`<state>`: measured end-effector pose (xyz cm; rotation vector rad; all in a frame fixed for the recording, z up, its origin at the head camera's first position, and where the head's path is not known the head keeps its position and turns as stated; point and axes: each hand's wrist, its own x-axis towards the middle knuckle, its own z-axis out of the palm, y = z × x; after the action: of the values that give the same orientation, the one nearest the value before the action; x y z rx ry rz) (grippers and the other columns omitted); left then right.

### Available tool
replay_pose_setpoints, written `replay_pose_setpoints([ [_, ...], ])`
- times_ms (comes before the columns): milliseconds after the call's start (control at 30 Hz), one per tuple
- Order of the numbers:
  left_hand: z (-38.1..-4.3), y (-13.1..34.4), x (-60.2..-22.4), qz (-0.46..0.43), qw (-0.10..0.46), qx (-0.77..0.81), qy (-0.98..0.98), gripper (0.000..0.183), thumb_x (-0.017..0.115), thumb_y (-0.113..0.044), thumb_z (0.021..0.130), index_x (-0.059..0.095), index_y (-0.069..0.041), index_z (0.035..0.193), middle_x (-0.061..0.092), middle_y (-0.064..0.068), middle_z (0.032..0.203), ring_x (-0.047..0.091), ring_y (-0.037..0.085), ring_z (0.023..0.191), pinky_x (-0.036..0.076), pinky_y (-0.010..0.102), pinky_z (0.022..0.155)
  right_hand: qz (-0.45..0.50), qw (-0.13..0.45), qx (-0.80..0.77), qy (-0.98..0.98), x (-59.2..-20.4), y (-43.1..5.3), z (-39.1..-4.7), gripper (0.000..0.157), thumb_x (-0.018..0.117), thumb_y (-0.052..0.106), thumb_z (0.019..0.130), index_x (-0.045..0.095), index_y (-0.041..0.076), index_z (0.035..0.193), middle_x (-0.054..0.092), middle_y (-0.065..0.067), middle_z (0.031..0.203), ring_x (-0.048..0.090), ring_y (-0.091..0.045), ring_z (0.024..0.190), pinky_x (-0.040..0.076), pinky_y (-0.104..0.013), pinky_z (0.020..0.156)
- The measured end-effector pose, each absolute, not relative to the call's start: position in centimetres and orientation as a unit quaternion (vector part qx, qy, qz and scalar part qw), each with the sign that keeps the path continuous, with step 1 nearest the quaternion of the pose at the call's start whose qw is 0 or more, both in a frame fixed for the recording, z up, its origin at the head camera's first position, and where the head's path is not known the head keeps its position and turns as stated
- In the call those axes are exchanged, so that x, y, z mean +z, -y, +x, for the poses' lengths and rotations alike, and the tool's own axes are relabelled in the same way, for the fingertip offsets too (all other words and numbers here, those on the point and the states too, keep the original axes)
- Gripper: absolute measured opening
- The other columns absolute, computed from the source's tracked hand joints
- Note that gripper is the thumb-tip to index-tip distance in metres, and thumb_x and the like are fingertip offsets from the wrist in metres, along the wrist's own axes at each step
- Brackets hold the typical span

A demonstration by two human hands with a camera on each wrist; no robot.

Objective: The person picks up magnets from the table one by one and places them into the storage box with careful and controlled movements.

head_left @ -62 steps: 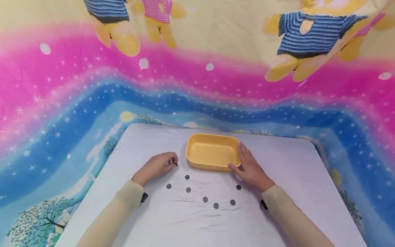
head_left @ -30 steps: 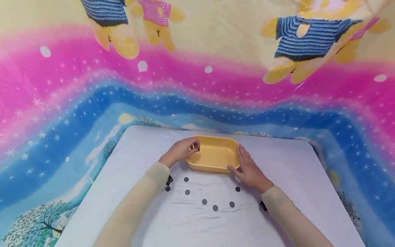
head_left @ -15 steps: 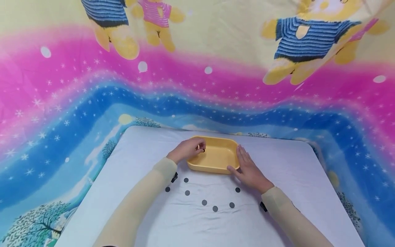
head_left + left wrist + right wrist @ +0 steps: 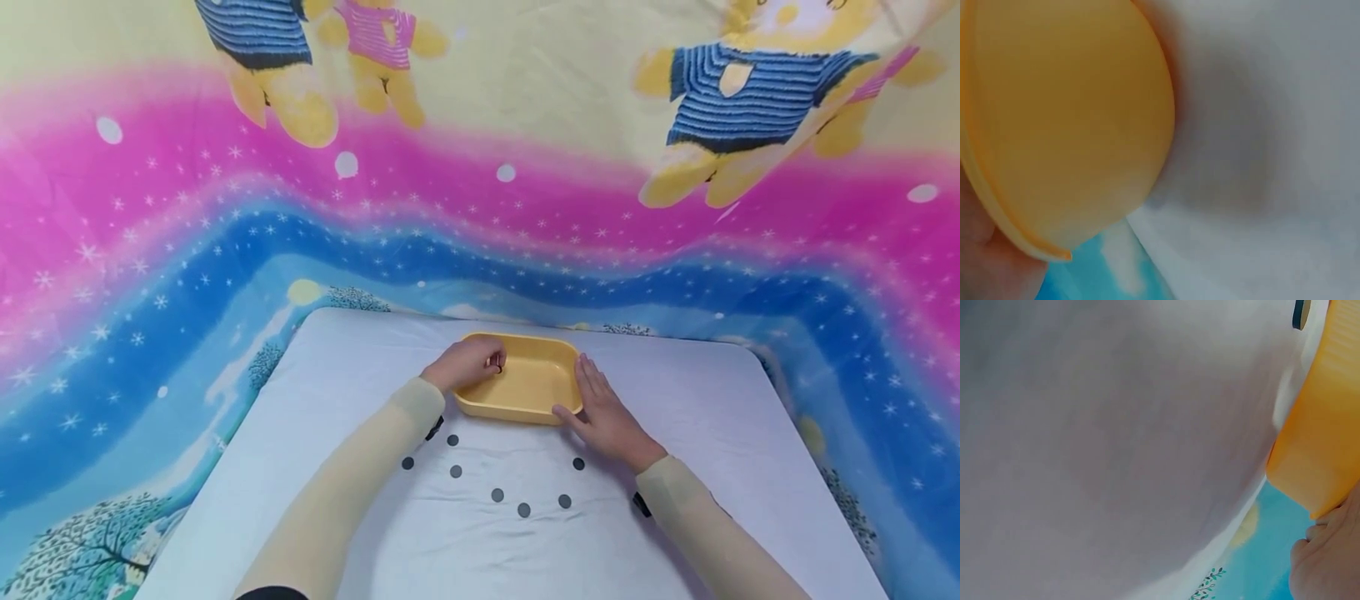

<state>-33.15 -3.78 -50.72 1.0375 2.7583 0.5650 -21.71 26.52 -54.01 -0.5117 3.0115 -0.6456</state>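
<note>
A yellow rectangular plastic box [image 4: 525,412] stands toward the back of the white-covered table. My left hand [image 4: 468,362] is over the box's left part, fingers curled, pinching a small dark disc [image 4: 498,367] at the fingertips. In the left wrist view the outer wall of the box [image 4: 1079,125] fills much of the picture, with part of the hand [image 4: 997,265] beyond its rim. My right hand [image 4: 611,417] lies along the box's right end with straight fingers, thumb at the front corner. The right wrist view has this hand [image 4: 1329,556] against the box [image 4: 1319,437].
Several flat dark grey discs lie spread on the cloth in front of the box, among them a left disc [image 4: 408,463], a front disc [image 4: 524,510] and a right disc [image 4: 578,464]. A printed cloth [image 4: 480,242] hangs behind the table [image 4: 360,333].
My left hand has moved right and away from me, from the cloth left of the box to inside its outline, still pinching the disc. The right hand has stayed against the box.
</note>
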Motion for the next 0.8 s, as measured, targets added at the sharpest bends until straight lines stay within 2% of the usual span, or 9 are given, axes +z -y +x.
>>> replay_pose_setpoints([
  [333, -33.5, 2.6, -51.6, 0.349, 0.101, 0.195, -0.911, 0.006, 0.067, -0.019, 0.109, 0.07, -0.015, 0.111, 0.065, -0.005, 0.096, 0.059, 0.013, 0.087, 0.05, 0.029, 0.081, -0.165, 0.002, -0.213, -0.963, -54.0, -26.3, -21.6, 0.107, 0.048, 0.07, 0.106, -0.004, 0.004, 0.171, -0.002, -0.017, 0.18, 0.003, -0.039, 0.166, 0.013, -0.061, 0.131],
  [567, -33.7, 2.3, -52.3, 0.323, 0.121, 0.203, -0.916, 0.005, 0.067, -0.022, 0.108, 0.071, -0.018, 0.11, 0.067, -0.007, 0.096, 0.061, 0.013, 0.087, 0.051, 0.03, 0.082, -0.172, 0.008, -0.217, -0.961, -54.0, -26.0, -21.5, 0.105, 0.048, 0.069, 0.106, -0.006, 0.006, 0.171, -0.006, -0.012, 0.18, 0.002, -0.037, 0.166, 0.011, -0.058, 0.132],
  [800, -33.9, 1.2, -52.3, 0.303, 0.127, 0.196, -0.924, 0.006, 0.068, -0.025, 0.108, 0.067, -0.02, 0.105, 0.064, -0.007, 0.092, 0.059, 0.012, 0.083, 0.049, 0.029, 0.078, -0.17, 0.007, -0.208, -0.963, -53.8, -26.6, -21.6, 0.106, 0.048, 0.07, 0.106, -0.006, 0.006, 0.171, -0.005, -0.013, 0.18, 0.001, -0.037, 0.166, 0.012, -0.058, 0.132],
])
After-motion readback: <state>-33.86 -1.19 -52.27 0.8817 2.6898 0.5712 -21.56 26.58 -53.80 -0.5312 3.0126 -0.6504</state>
